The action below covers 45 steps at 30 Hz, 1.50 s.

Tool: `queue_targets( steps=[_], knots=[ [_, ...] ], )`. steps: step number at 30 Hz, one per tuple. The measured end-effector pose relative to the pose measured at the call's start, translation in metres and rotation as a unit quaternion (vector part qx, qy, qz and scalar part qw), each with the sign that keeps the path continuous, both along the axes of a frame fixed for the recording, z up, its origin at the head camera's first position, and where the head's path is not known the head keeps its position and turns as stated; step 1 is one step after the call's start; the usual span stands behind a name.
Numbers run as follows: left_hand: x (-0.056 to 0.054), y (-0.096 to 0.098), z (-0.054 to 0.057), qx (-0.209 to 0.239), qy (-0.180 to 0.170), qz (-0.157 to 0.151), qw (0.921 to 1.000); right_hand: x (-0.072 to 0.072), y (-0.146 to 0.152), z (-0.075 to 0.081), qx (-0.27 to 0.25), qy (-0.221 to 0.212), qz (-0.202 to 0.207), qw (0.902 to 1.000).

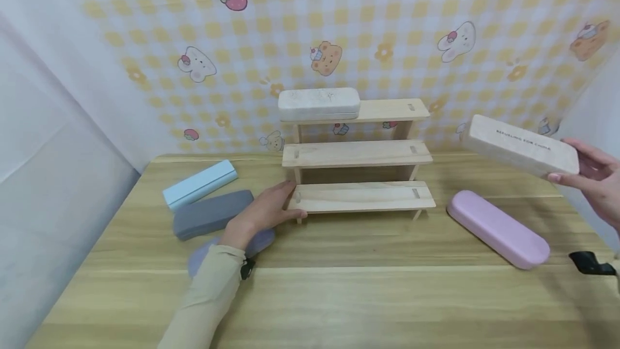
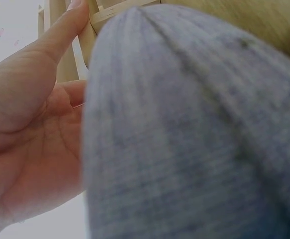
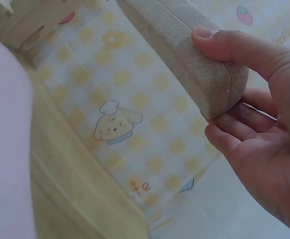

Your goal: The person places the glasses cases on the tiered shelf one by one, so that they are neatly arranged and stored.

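Case [image 1: 520, 147], beige, up in air right of rack [image 1: 358, 153]; right hand [image 1: 598, 179] pinches its near end, thumb against fingers. Left hand [image 1: 263, 210] grips rack's bottom-left end, thumb in front. White case [image 1: 318, 104] on top tier. Pink case [image 1: 498, 229] on table [image 1: 368, 300], right.

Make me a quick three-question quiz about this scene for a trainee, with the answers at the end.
1. True or false: the left hand touches the lowest tier of the wooden display stand.
2. Which tier carries the white glasses case? A) lowest B) middle C) top
3. Fill in the color: the right hand holds a ____ glasses case above the table.

Key: 1. True. 2. C. 3. Beige.
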State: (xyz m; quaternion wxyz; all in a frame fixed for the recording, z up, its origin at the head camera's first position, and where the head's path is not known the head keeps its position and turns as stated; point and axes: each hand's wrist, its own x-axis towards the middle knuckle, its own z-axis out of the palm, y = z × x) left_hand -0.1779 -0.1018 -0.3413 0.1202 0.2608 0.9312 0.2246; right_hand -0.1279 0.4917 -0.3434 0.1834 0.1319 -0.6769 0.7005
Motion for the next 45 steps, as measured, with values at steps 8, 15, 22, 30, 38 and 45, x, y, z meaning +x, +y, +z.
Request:
queue_targets(
  steps=[8,15,22,30,38,45],
  knots=[
    [0.000,0.007,-0.001,-0.002,-0.015,0.003,0.9999,-0.003,-0.030,0.031,-0.020,-0.003,0.010,0.9997],
    [-0.003,0.012,-0.001,0.001,-0.011,0.001,0.9999,-0.022,-0.030,0.038,-0.016,0.016,0.032,0.9992],
    [-0.006,0.008,0.004,0.005,-0.004,-0.003,1.0000,-0.033,-0.067,0.070,-0.018,-0.032,0.035,0.9987],
    [-0.007,0.005,0.004,-0.006,-0.001,0.000,1.0000,-0.049,-0.088,0.086,-0.048,-0.097,0.063,0.9922],
    [-0.005,0.004,0.003,-0.009,-0.010,0.006,0.9999,-0.064,-0.103,0.094,0.015,-0.148,0.048,0.9877],
    [-0.003,0.001,0.001,-0.007,-0.008,0.008,0.9999,-0.077,-0.116,0.097,0.036,-0.166,0.066,0.9833]
  ],
)
